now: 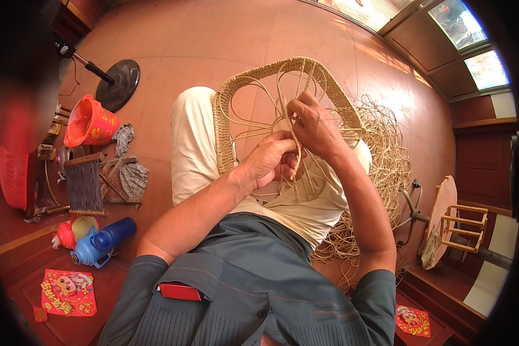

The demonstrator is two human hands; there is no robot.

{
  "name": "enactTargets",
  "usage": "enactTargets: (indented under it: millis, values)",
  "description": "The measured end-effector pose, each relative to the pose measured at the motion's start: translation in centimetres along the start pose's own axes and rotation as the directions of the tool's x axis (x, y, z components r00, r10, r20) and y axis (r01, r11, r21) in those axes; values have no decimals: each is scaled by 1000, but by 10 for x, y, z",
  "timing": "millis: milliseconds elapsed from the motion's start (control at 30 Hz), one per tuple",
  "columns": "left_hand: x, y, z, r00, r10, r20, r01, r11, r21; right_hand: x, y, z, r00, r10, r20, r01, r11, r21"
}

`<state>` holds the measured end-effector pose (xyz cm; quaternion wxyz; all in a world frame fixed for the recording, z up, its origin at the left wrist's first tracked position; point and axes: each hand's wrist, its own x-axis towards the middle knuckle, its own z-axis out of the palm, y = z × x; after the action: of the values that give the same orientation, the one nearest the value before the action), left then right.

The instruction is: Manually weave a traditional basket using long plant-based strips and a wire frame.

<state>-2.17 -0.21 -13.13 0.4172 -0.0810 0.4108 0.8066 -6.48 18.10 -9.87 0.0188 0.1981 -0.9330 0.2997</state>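
Observation:
Across my lap rests a woven frame [222,135] of tan straw rope with a rounded outline, like a basket rim, its middle crossed by looped cords. My left hand [268,158] is closed around a twisted straw cord [297,144] near the centre of the frame. Just above and to its right, my right hand [314,121] pinches the same bunch of cords with bent fingers. Several strands [305,78] run from there up to the far rim. The exact grip of the fingertips is partly hidden.
A big heap of loose straw cord [389,150] lies on the floor at my right, near a round-topped stool [438,222]. To the left are a red bucket [89,121], a folding stool [86,184], a blue thermos [114,233] and a black round stand base [118,85].

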Motion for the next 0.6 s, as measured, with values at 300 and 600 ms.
enactTargets:
  millis: [300, 600]
  values:
    - [-58, 4, -21, 988, 124, 89, -133, 985, 106, -6, -3, -7, 998, -53, 40, 52, 998, 24]
    - [-135, 97, -22, 869, 408, 279, -435, 900, 40, -10, -1, 0, 955, -288, -77, 282, 956, -77]
